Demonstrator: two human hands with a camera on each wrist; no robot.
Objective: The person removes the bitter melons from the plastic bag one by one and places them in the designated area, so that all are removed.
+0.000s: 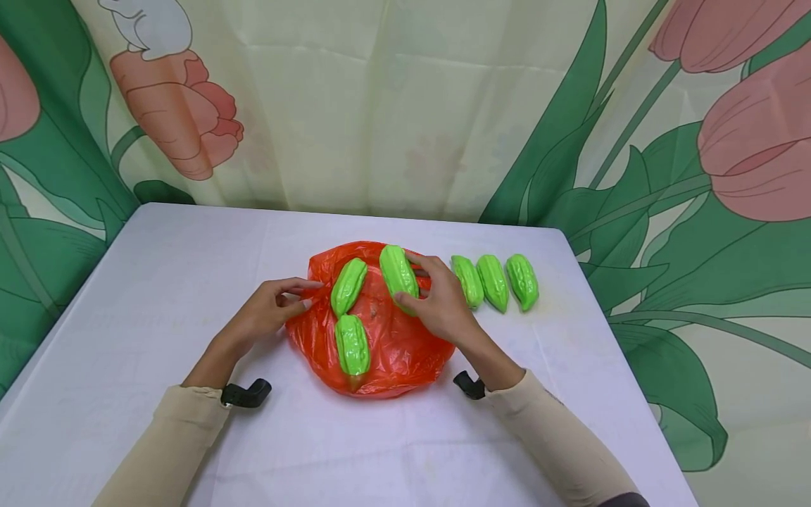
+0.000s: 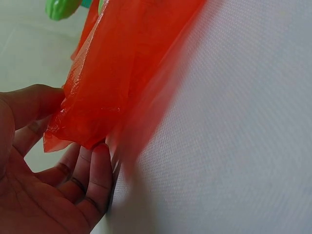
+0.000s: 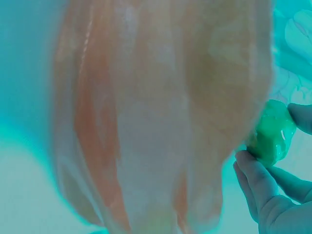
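Observation:
In the head view a red plastic bag (image 1: 405, 352) lies spread on the table. My left hand (image 1: 272, 306) pinches the left edge of the bag between thumb and fingers, which the left wrist view shows close up. Over the bag's upper right part, my right hand (image 1: 443, 299) grips a glossy green ridged star fruit (image 1: 395, 269). Two more, an upper star fruit (image 1: 349, 286) and a lower star fruit (image 1: 353, 345), lie within the bag's outline; red film seems to cover the lower one's tip. In the right wrist view, blurred film hides much, but the gripped star fruit (image 3: 273, 134) shows.
Just right of the bag stand three similar pieces in a row: a near star fruit (image 1: 467, 282), a middle star fruit (image 1: 492, 283) and an outer star fruit (image 1: 522, 282). A white cloth covers the table (image 1: 355, 451). Behind it hangs a printed curtain (image 1: 393, 127).

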